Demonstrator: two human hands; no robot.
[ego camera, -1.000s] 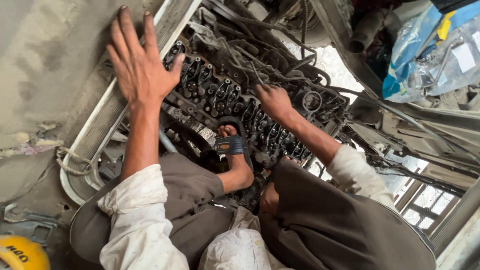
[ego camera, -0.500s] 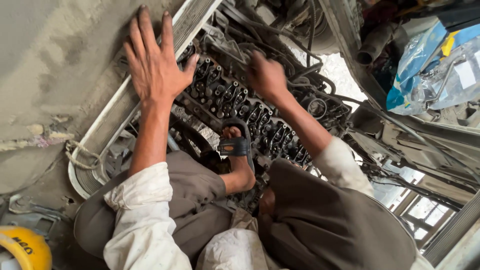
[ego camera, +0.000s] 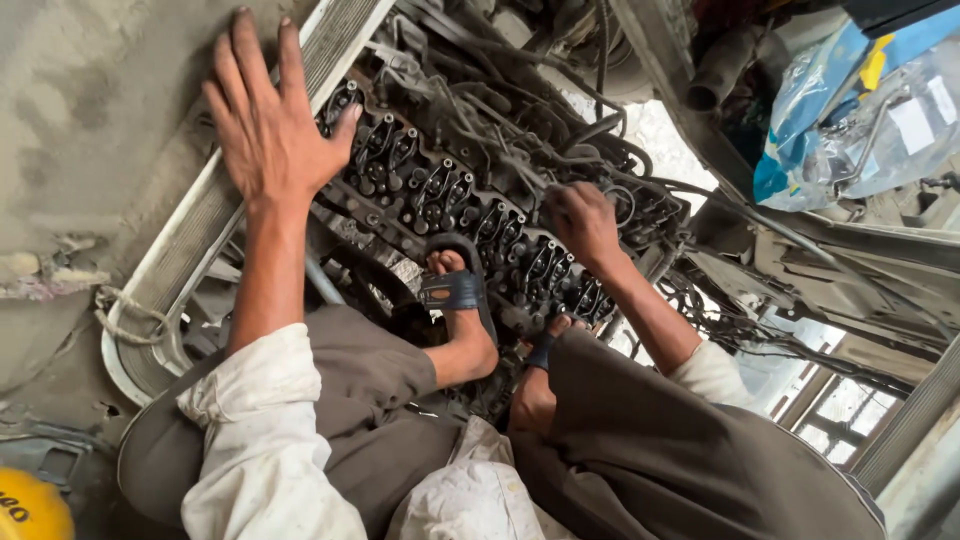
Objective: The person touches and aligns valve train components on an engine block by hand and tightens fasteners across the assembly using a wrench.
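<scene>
I crouch over an exposed engine head [ego camera: 470, 210], a long row of dark oily rocker arms and valve springs. My left hand [ego camera: 270, 125] lies flat with fingers spread on the pale metal rim [ego camera: 185, 255] of the engine bay, by the engine's left end. My right hand [ego camera: 583, 222] is closed down among the rockers and black hoses at the right end; whatever it grips is hidden under the fingers. My sandalled left foot [ego camera: 455, 300] rests on the engine's edge, and my right foot [ego camera: 545, 345] stands beside it.
Black hoses and cables [ego camera: 520, 110] tangle above the engine. A blue and clear plastic bag [ego camera: 860, 110] lies at the upper right. A yellow round object [ego camera: 30, 505] shows at the bottom left corner. A grey dusty panel [ego camera: 90, 120] fills the left side.
The view has shifted a little. My left hand has stayed spread on the rim, while my right hand has slid slightly leftward along the rockers.
</scene>
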